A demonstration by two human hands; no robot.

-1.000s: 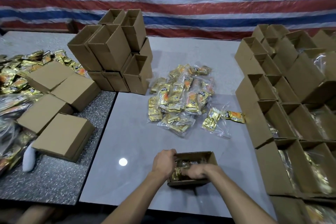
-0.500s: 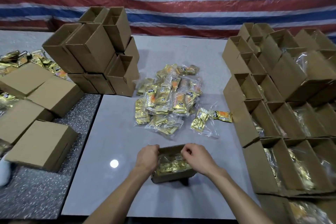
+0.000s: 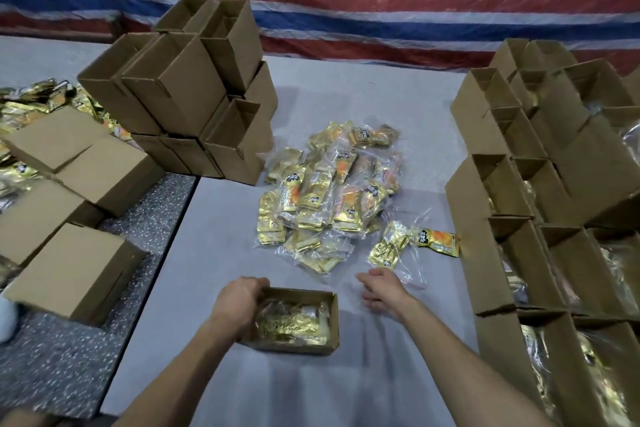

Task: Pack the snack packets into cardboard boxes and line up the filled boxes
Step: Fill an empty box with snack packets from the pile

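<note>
A small open cardboard box (image 3: pixel 313 346) sits on the grey table (image 3: pixel 214 253) in front of me, with gold snack packets inside. My left hand (image 3: pixel 239 303) grips the box's left wall, fingers curled over the rim. My right hand (image 3: pixel 382 289) hovers to the right of the box, fingers loosely extended and holding nothing. A heap of gold and orange snack packets (image 3: pixel 332 194) in clear bags lies just beyond. One separate bag of packets (image 3: pixel 391 246) lies near my right hand.
Rows of filled open boxes (image 3: pixel 519 253) stand along the right. A stack of empty boxes (image 3: pixel 194 94) rises at the back left. Closed boxes (image 3: pixel 72 270) and more packets (image 3: pixel 31 104) lie on the speckled left table. A striped tarp hangs behind.
My right hand has left the box and moved out to the right, toward the loose bag. My left hand stays on the box's left side.
</note>
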